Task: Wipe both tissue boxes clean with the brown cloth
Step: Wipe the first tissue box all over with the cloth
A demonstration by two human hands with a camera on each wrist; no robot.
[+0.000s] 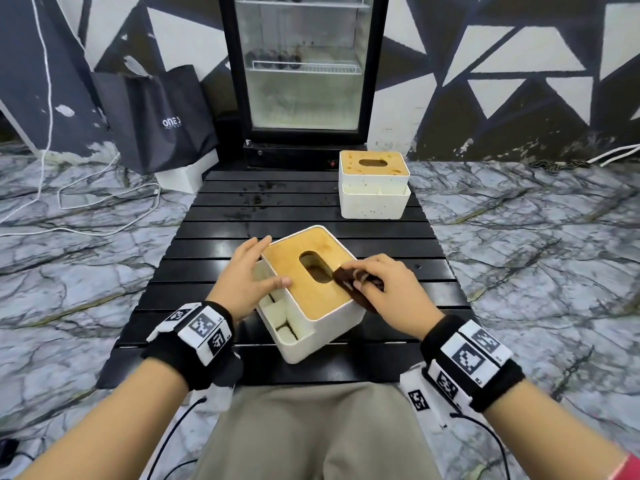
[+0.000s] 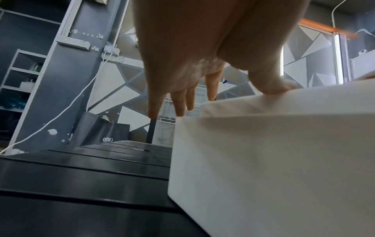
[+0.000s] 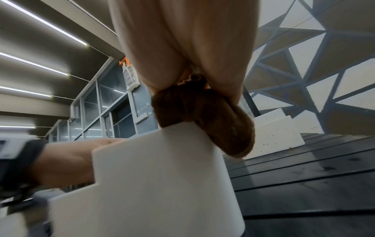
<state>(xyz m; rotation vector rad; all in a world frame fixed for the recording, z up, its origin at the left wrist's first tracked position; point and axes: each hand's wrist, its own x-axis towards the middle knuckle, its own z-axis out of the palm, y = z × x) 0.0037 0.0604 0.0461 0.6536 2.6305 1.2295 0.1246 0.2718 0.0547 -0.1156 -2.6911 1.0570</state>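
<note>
Pressing the bunched brown cloth point(image 1: 358, 282) onto the near tissue box point(image 1: 313, 296) lid, my right hand point(image 1: 391, 289) grips it; my left hand point(image 1: 247, 277), fingers straight, steadies the box on the black slatted table point(image 1: 214, 244). The second tissue box point(image 1: 374, 185) stands at the far right.

Marble-patterned floor point(image 1: 519, 237), black slatted table point(image 1: 242, 209) — triangle-painted wall point(image 1: 502, 64), glass-door fridge point(image 1: 304, 64), dark bag point(image 1: 162, 119).

A person's left hand point(image 1: 247, 275) lies with fingers straight and spread, thumb pressing down, while the right hand point(image 1: 388, 289) curls its fingers around a bunched brown cloth point(image 1: 356, 282). Both forearms reach forward, bare, each wrist strapped in a black band bearing black-and-white coded markers.
</note>
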